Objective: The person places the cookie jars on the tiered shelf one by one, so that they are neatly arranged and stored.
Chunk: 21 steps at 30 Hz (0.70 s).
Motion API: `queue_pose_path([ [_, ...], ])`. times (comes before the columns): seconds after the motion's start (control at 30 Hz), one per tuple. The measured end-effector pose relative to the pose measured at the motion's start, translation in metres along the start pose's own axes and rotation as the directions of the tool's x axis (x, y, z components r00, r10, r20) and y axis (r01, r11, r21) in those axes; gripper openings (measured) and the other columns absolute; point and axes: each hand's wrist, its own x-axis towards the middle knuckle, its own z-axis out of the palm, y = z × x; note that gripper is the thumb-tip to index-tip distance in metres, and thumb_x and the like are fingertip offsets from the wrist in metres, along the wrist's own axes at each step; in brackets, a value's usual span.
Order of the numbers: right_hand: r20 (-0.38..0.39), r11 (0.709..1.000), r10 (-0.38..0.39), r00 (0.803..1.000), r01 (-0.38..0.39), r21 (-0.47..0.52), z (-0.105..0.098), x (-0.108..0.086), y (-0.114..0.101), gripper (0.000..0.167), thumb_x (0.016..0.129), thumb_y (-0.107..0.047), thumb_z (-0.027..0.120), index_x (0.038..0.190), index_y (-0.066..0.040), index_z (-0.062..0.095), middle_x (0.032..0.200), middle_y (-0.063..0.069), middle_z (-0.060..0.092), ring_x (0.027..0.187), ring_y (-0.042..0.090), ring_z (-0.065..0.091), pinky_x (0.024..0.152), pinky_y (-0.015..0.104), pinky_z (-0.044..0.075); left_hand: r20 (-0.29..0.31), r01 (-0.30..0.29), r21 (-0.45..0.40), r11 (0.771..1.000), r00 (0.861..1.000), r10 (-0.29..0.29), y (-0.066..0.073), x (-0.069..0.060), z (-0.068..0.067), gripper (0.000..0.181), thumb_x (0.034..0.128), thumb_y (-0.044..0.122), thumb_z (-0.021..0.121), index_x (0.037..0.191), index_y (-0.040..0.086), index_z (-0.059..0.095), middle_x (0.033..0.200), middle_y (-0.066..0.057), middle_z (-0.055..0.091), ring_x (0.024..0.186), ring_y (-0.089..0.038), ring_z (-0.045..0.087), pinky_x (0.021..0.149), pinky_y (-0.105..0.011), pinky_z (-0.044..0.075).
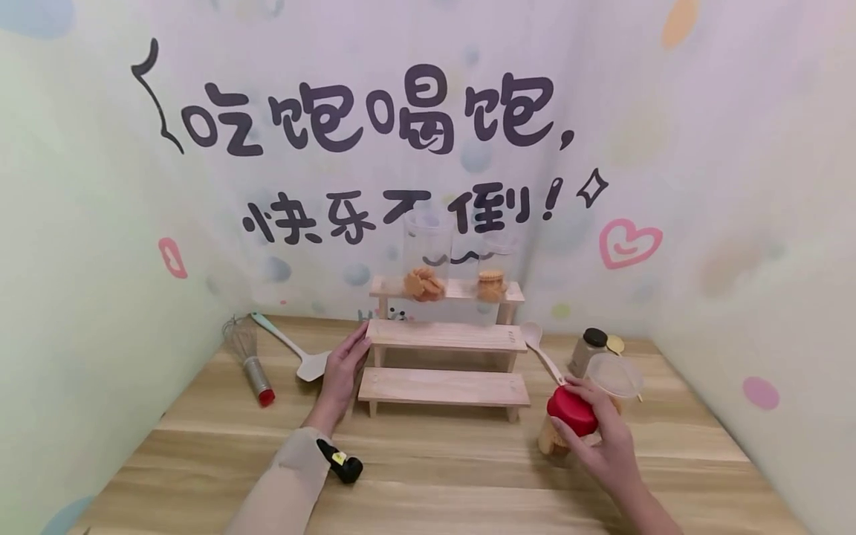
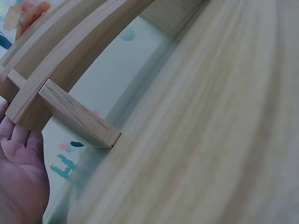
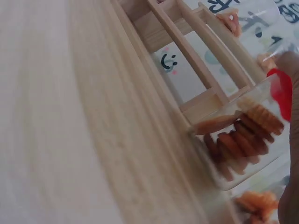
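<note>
My left hand [image 1: 344,371] rests against the left end of a three-step wooden rack [image 1: 446,338]. In the left wrist view its fingers [image 2: 19,135] lie nearly straight against a shelf end. On the right, my right hand [image 1: 605,446] holds a clear jar by its red lid [image 1: 572,411], thumb and fingers around the rim. Cookies [image 3: 238,144] show through the jar's wall in the right wrist view. Two clear containers stand on the rack's top step, a taller one [image 1: 426,256] at left and a shorter one [image 1: 493,271] at right, both with cookies inside.
A whisk [image 1: 253,368] and a white turner [image 1: 313,364] lie left of the rack. Right of it are a pale spoon [image 1: 538,342], a black-lidded jar [image 1: 590,351] and a translucent-lidded container [image 1: 615,375]. A printed curtain [image 1: 321,44] hangs behind.
</note>
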Motion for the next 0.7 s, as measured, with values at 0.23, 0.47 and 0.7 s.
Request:
queue_pose_path([
  [0.23, 0.067, 0.944, 0.328, 0.942, -0.329, 0.015, 0.0, -0.019, 0.019, 0.084, 0.07, 0.016, 0.082, 0.143, 0.004, 0.042, 0.125, 0.006, 0.059, 0.106, 0.0, 0.06, 0.085, 0.01, 0.052, 0.013, 0.004, -0.026, 1.0, 1.0, -0.004, 0.001, 0.0, 0.002, 0.054, 0.1026, 0.026, 0.06, 0.152, 0.01, 0.045, 0.158, -0.001, 0.04, 0.145, -0.016, 0.036, 0.12, -0.036, 0.03],
  [0.47, 0.173, 0.934, 0.352, 0.92, -0.358, 0.008, -0.003, -0.024, 0.021, 0.084, 0.071, 0.003, 0.089, 0.143, -0.004, 0.045, 0.128, 0.008, 0.062, 0.112, 0.003, 0.06, 0.093, 0.011, 0.048, 0.01, 0.004, -0.027, 1.0, 1.0, -0.004, 0.003, 0.002, 0.006, 0.055, 0.1025, 0.025, 0.06, 0.152, 0.008, 0.044, 0.159, -0.003, 0.039, 0.144, -0.015, 0.037, 0.117, -0.031, 0.034],
  [0.7, 0.269, 0.924, 0.37, 0.889, -0.382, -0.006, -0.004, -0.031, 0.027, 0.078, 0.077, -0.009, 0.088, 0.142, -0.011, 0.046, 0.127, 0.003, 0.064, 0.112, 0.006, 0.061, 0.091, 0.017, 0.052, -0.009, 0.017, -0.01, 1.0, 1.0, -0.017, 0.003, 0.0, 0.004, 0.054, 0.102, 0.028, 0.061, 0.151, 0.012, 0.046, 0.157, 0.0, 0.041, 0.144, -0.014, 0.037, 0.119, -0.034, 0.032],
])
